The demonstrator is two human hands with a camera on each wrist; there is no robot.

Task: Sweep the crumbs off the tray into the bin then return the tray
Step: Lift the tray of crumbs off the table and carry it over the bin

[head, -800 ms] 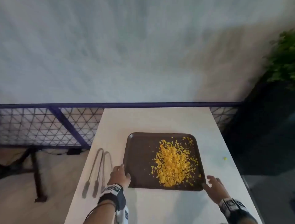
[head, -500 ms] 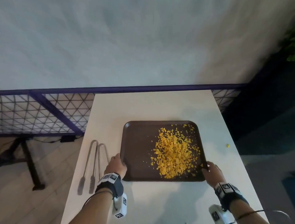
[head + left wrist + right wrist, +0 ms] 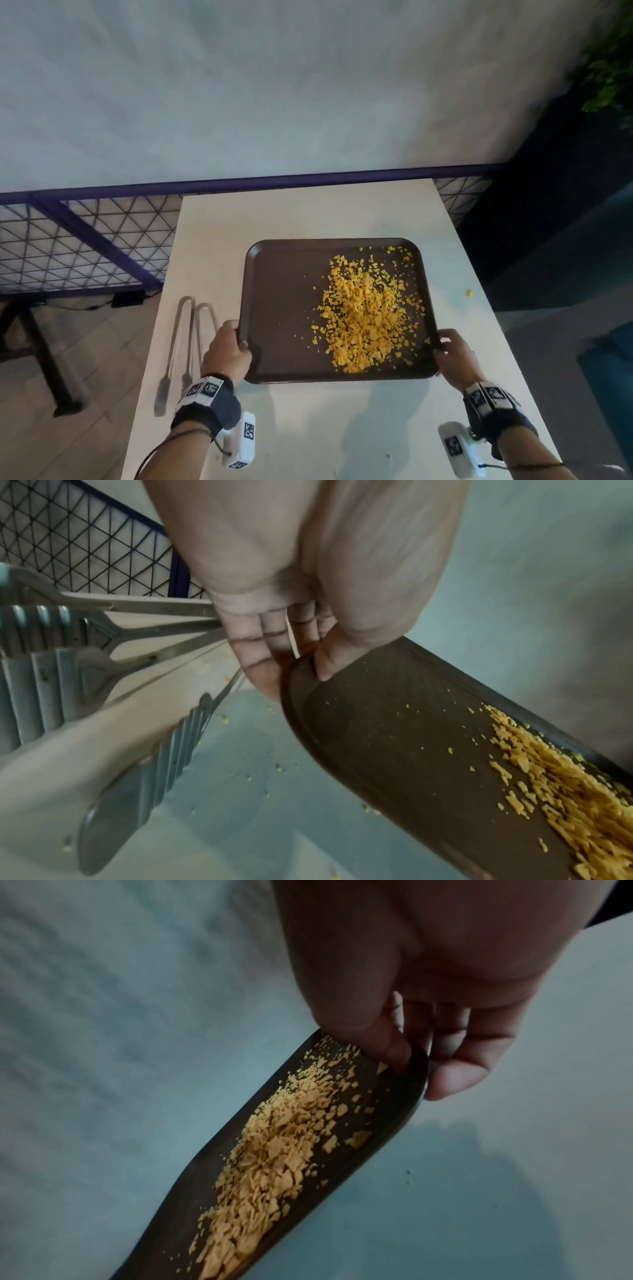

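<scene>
A dark brown tray (image 3: pixel 281 308) carries a heap of yellow crumbs (image 3: pixel 364 315) on its right half. My left hand (image 3: pixel 227 353) grips the tray's near left edge, thumb on the rim and fingers underneath, as the left wrist view shows on the tray (image 3: pixel 394 723). My right hand (image 3: pixel 454 354) grips the near right edge the same way, thumb beside the crumbs (image 3: pixel 274 1150) on the tray (image 3: pixel 394 1096). The tray is lifted slightly above the white table (image 3: pixel 308 212). No bin is in view.
Two metal tongs (image 3: pixel 186 346) lie on the table left of the tray, close to my left hand. One stray crumb (image 3: pixel 469 292) lies on the table at the right. A purple mesh railing (image 3: pixel 85 240) runs behind the table; a plant (image 3: pixel 609 68) stands at far right.
Both hands have gone from resting beside the tray to gripping its near edges. The tray has come up off the table and nearer to me.
</scene>
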